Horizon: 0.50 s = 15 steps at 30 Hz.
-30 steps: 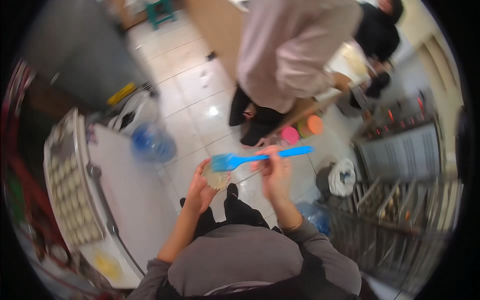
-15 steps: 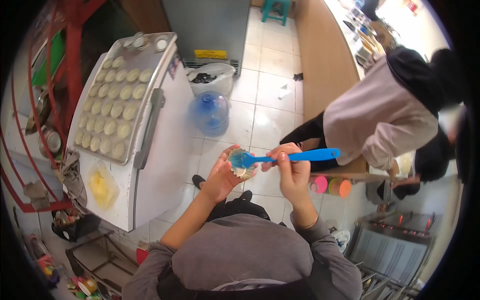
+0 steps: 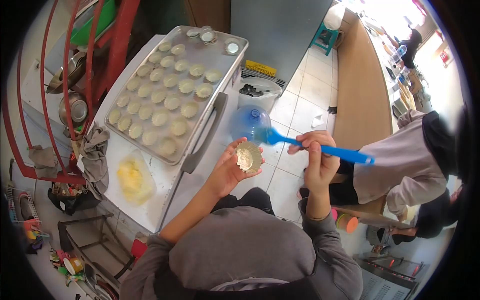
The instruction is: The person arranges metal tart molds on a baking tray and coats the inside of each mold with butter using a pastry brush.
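My left hand (image 3: 227,172) holds a small fluted metal cup (image 3: 248,157) by its rim, its hollow side facing me. In my right hand (image 3: 319,159) is a blue brush (image 3: 350,154), gripped by the handle; its bristle head is just above and right of the cup, apart from it. On the white chest at the left lies a metal tray (image 3: 172,159) bearing rows of similar fluted cups (image 3: 171,102). A plastic bag of yellow fat-like stuff (image 3: 131,179) rests on the chest in front of the tray.
A blue water bottle (image 3: 250,122) and a white bag (image 3: 262,92) stand on the floor beyond my hands. One person (image 3: 400,160) bends at the wooden counter (image 3: 365,85) on the right, with others near. Red metal bars (image 3: 90,65) and a grey cloth (image 3: 94,157) are at the left.
The view has swung left toward the tray. The brush head was inside the cup and is now lifted out, up and to the right. The cup's hollow is now visible.
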Motion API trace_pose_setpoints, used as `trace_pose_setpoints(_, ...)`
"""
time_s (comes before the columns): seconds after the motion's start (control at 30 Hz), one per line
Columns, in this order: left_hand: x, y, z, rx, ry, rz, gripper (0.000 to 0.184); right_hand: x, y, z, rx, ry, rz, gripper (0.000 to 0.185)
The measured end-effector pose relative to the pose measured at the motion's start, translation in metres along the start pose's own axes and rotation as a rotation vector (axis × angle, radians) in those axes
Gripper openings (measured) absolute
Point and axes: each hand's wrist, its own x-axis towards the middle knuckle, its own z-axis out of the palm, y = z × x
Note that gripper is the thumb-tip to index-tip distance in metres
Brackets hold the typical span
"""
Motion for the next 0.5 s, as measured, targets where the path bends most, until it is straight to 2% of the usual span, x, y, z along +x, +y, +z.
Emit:
trace_pose_setpoints(0.1, -0.001, 0.017, -0.012, 0.092, 0.037, 0.087, 0.072, 0.000, 0.005, 0.017, -0.043, -0.279, 0.054, 0.006)
trace_pose_setpoints(0.13, 0.001, 0.023, -0.013, 0.158, 0.077, 0.107, 0.079, 0.005, 0.001, 0.021, -0.260, -0.390, -0.048, 0.006)
trace_pose_setpoints(0.23, 0.002, 0.037, -0.022, 0.367, 0.008, 0.193, 0.085, 0.013, -0.003, 0.015, -0.271, -0.320, 0.067, 0.004)
trace_pose_setpoints(0.27, 0.003, 0.041, -0.021, 0.353, 0.022, 0.205, 0.090, 0.017, -0.006, 0.019, -0.212, -0.269, 0.095, 0.003)
trace_pose_setpoints(0.37, 0.011, 0.046, -0.026, 0.368, 0.030, 0.280, 0.092, 0.025, 0.004, 0.042, -0.210, -0.427, 0.011, 0.004)
trace_pose_setpoints(0.4, 0.014, 0.049, -0.027, 0.381, 0.032, 0.282, 0.092, 0.024, 0.007, 0.043, -0.297, -0.470, 0.021, 0.005)
trace_pose_setpoints(0.5, 0.021, 0.052, -0.027, 0.394, 0.045, 0.290, 0.093, 0.040, 0.006, 0.019, -0.284, -0.451, 0.150, 0.004)
